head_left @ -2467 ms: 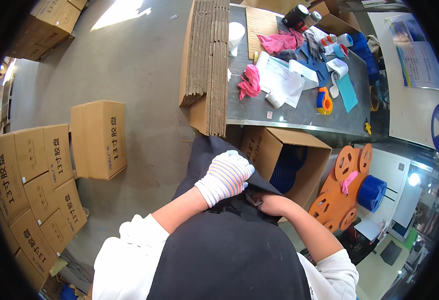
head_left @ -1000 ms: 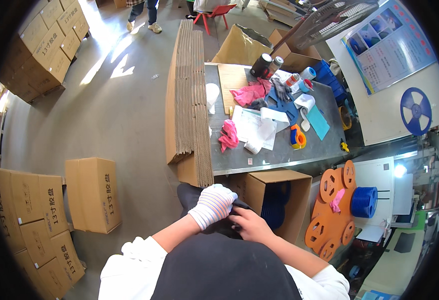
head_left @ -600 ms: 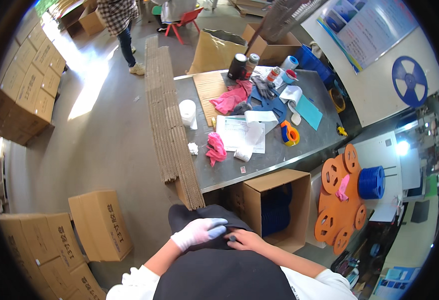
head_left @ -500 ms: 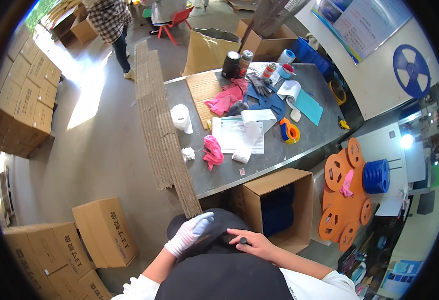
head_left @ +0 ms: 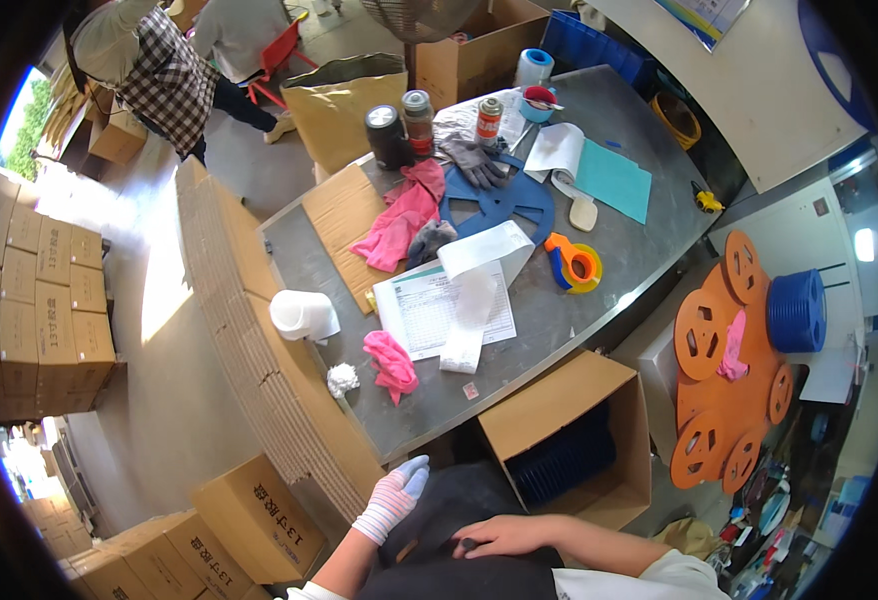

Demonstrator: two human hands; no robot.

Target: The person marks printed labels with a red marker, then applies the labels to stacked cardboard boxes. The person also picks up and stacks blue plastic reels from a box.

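Observation:
My left hand (head_left: 392, 498), in a striped white glove with bluish fingertips, has its fingers stretched out and holds nothing. It is beside the near end of a stack of flattened cardboard boxes (head_left: 249, 370), over my dark-clothed lap (head_left: 446, 508). My bare right hand (head_left: 507, 537) rests low over the lap with its fingers curled round a short, black, stick-like thing (head_left: 470, 545). Only the blunt end of that thing shows, so its kind is hidden. Right of the lap, an open carton (head_left: 559, 400) holds several dark blue reels (head_left: 564, 455).
The grey table (head_left: 399, 420) bears pink cloths (head_left: 391, 365), printed sheets (head_left: 409, 320), a blue reel (head_left: 494, 205), a tape dispenser (head_left: 574, 265) and cans (head_left: 418, 120). Orange reels (head_left: 699, 335) lie at right. Cartons (head_left: 259, 515) stand at left; a person (head_left: 164, 75) is farther off.
The whole view has shifted, and the table appears larger and lower. My right hand is lower and flatter, with less of the black thing showing. The person at far left has changed stance.

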